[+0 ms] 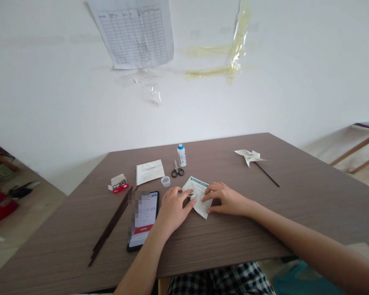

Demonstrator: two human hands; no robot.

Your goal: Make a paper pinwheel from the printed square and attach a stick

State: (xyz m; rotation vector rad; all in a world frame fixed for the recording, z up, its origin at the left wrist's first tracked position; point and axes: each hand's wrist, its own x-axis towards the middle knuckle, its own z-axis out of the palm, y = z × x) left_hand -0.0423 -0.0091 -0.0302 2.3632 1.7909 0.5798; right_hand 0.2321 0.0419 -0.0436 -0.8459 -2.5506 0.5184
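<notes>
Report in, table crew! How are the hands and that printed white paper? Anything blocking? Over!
Left hand, right hand: both at the printed white paper. Paper: over brown wood-grain table. Nearby, not blocking: black-handled metal scissors, round translucent plastic cup.

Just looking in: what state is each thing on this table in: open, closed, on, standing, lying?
Paper at the hands: on the table, partly covered
Bottle: standing, blue cap on
Small cup: upright, uncovered
Scissors: lying, blades look closed
Phone: face up, screen on
Little box: open
Sticks: lying together
Pinwheel: on its stick, lying
Other paper: lying flat
</notes>
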